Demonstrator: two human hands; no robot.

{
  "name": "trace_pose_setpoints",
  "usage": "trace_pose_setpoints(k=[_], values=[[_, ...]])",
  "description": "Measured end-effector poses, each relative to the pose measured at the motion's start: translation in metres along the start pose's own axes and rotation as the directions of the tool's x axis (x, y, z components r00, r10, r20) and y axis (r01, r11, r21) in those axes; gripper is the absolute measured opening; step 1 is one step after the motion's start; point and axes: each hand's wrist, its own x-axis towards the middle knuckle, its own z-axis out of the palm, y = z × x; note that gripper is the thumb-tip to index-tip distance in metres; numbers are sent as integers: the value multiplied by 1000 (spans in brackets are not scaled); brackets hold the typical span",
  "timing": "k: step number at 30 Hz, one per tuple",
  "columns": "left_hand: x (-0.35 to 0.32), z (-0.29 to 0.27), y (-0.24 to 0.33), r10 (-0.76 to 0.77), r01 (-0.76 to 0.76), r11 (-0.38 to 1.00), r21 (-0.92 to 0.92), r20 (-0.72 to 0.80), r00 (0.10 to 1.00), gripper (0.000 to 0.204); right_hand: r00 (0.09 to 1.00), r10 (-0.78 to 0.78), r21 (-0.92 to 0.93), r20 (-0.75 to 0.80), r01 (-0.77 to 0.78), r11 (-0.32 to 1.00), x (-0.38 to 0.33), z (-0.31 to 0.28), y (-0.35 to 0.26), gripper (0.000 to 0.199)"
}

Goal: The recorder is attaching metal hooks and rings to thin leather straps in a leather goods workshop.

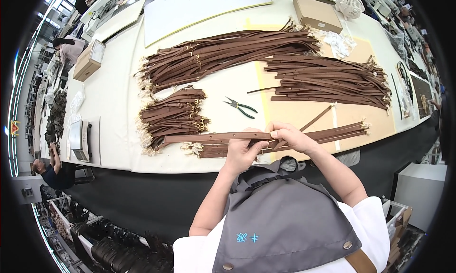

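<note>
A brown leather strap (204,137) with punched holes runs leftward from my hands over the near part of the table. My left hand (241,152) is closed around it, thumb on top. Close beside, my right hand (293,139) pinches the strap with its fingertips, and another brown length angles up and right behind this hand. Several more straps (216,153) lie flat beneath and beyond my hands, with pale wrapping at their ends. Beyond my hands rest green-handled pliers (246,112), jaws slightly apart. To their left is a pile of short straps (173,112) with gold buckles.
Long buckled straps (228,52) form a bundle across the far middle; another strap pile (327,80) lies at right. A cardboard box (317,14), white fan (350,6) and crumpled white wrapping (339,44) stand behind. At far left, a person (54,171) works beside a scale (80,140).
</note>
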Motion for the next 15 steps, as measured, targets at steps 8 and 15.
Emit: trace_pose_setpoints(k=[8,15], values=[[-14,29,-51,-52,57,994,91,-52,997,30,966,-97,-598,239,225,769,20,86,-108,43],[-11,6,-13,-33,31,996,83,26,999,26,918,-397,-312,7,379,871,-28,41,-134,20]])
